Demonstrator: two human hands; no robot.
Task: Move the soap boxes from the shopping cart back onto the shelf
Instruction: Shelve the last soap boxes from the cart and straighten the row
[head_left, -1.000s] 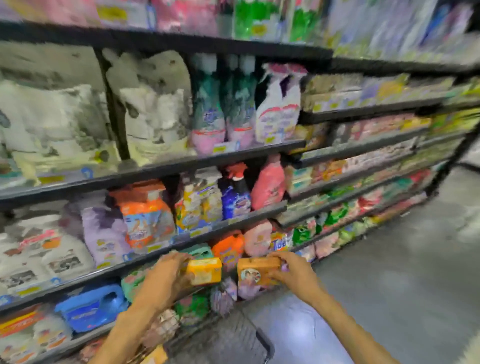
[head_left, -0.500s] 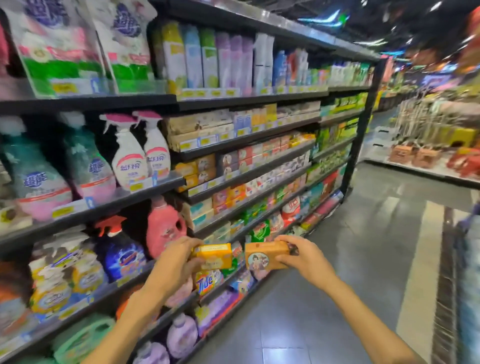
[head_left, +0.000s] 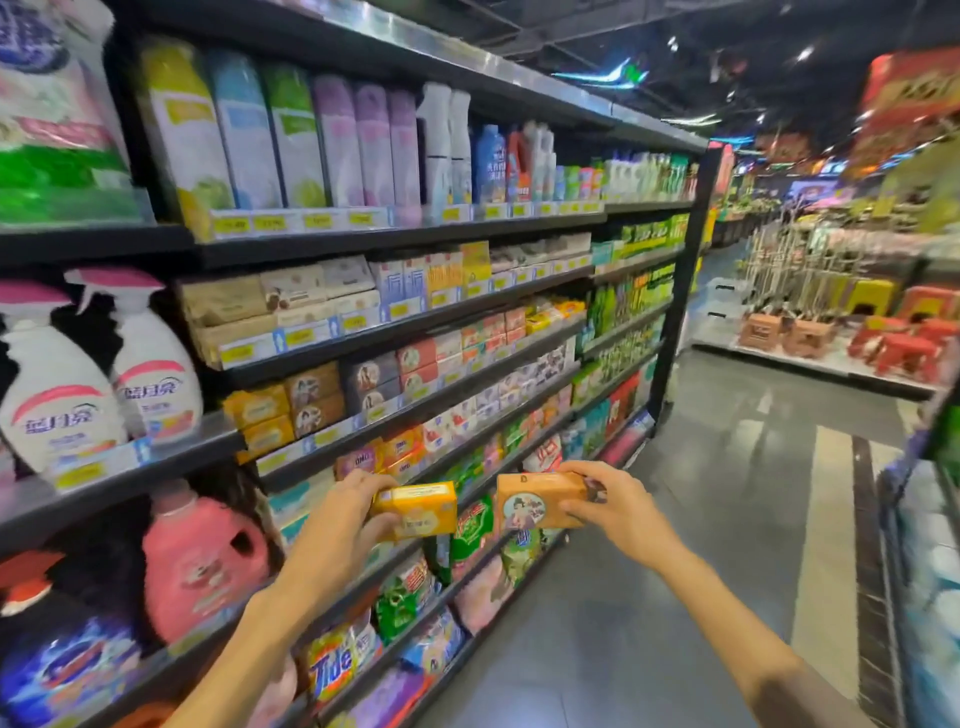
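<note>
Gripping yellow soap box (head_left: 422, 509) left hand (head_left: 345, 525); orange soap box (head_left: 537, 501) right hand (head_left: 610, 506).

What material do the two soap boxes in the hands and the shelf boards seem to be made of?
Yellow box in the left hand: likely printed cardboard, with sharp folded edges and a slight sheen. Orange box in the right hand: probably the same, with flat printed faces. Shelf boards: seemingly dark painted metal, thin with straight edges.

Both bare forearms reach up from frame bottom toward centre, left hand (head_left: 340, 522) fingers curled round a yellow box (head_left: 418, 509), right hand (head_left: 610, 506) gripping an orange box (head_left: 535, 501), hands level, apart
</note>
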